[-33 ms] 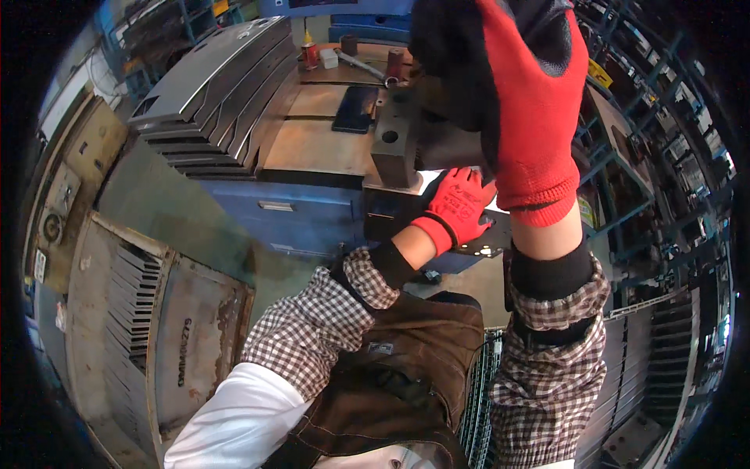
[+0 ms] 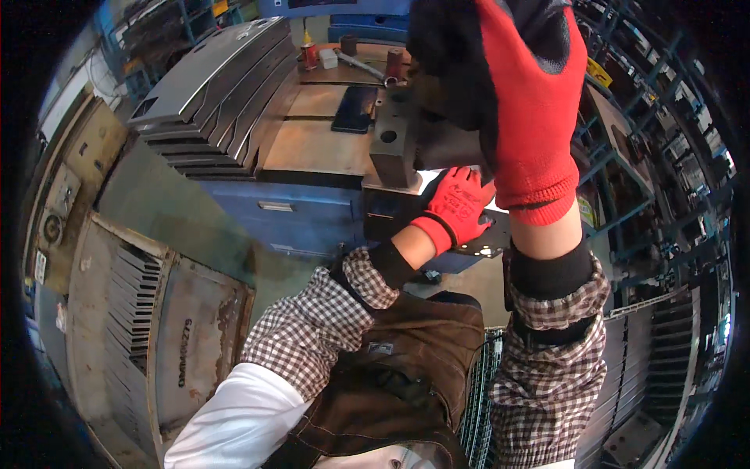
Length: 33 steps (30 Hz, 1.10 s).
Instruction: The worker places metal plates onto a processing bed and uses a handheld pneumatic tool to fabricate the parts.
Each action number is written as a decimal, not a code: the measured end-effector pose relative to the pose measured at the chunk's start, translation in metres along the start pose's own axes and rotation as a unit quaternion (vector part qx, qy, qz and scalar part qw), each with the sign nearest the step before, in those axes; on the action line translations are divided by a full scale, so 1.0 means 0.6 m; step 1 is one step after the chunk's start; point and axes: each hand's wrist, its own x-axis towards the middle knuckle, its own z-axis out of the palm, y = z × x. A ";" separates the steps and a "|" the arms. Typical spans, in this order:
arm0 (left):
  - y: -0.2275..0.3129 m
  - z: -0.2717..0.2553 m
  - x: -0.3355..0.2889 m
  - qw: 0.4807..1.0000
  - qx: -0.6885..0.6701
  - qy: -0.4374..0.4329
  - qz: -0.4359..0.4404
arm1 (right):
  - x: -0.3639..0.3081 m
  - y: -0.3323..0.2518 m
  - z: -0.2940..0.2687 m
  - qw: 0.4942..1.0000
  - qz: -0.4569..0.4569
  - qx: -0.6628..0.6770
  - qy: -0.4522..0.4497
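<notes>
Blue-fronted, tan-topped workbench (image 2: 312,164); red-gloved left hand (image 2: 459,206) near drilled grey metal block (image 2: 393,152), red-and-black-gloved right hand (image 2: 537,98) raised; can't tell either's finger grip.

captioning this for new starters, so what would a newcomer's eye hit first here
First, the red-gloved right hand, looming large at upper right. Then the red-gloved left hand, smaller in view near the middle, and the stack of grey plates at upper left.

On my hands (image 2: 461,205) I wear black-coated red knit gloves (image 2: 539,133), plus checked brown-and-white cloth oversleeves (image 2: 547,391), black cuffs (image 2: 392,264), a white sleeve (image 2: 238,414) and a brown stitched garment (image 2: 414,336)
</notes>
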 end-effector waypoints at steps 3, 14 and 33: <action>-0.037 0.091 -0.001 0.992 -0.010 0.118 0.052 | 0.015 -0.018 0.018 0.998 0.034 0.055 -0.015; -0.004 -0.023 0.009 0.999 -0.021 0.019 0.039 | 0.121 -0.055 -0.048 0.971 0.099 0.171 -0.135; -0.007 -0.014 0.009 0.999 -0.033 -0.007 0.035 | 0.186 -0.038 -0.392 0.945 0.246 0.158 -0.150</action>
